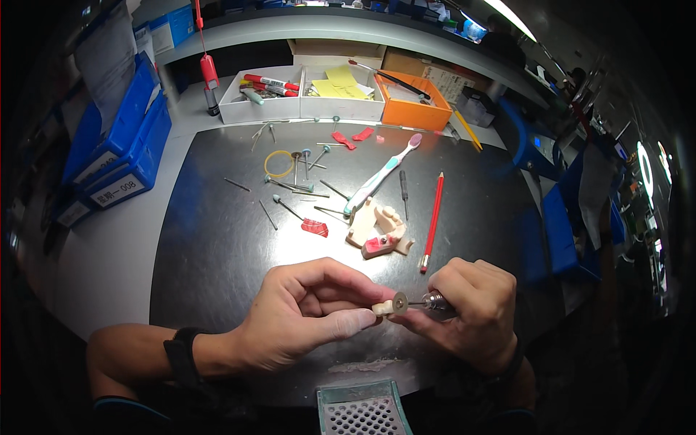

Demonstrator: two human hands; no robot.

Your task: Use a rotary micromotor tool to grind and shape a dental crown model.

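Observation:
Between the thumb and fingers of my left hand is a small cream-coloured dental bridge. My right hand grips a metal rotary handpiece, whose shank carries a thin round grey disc. The disc stands right at the bridge's right end; whether they touch I cannot tell. Beyond both hands lies a beige dental cast with a pink-red section at its near side. A red pencil rests to the right of the cast.
Several rotary burs, a yellow rubber band, red scraps and a toothbrush lie on the dark mat. White trays and an orange tray line the back. Blue bins stand left; a perforated grate sits at the near edge.

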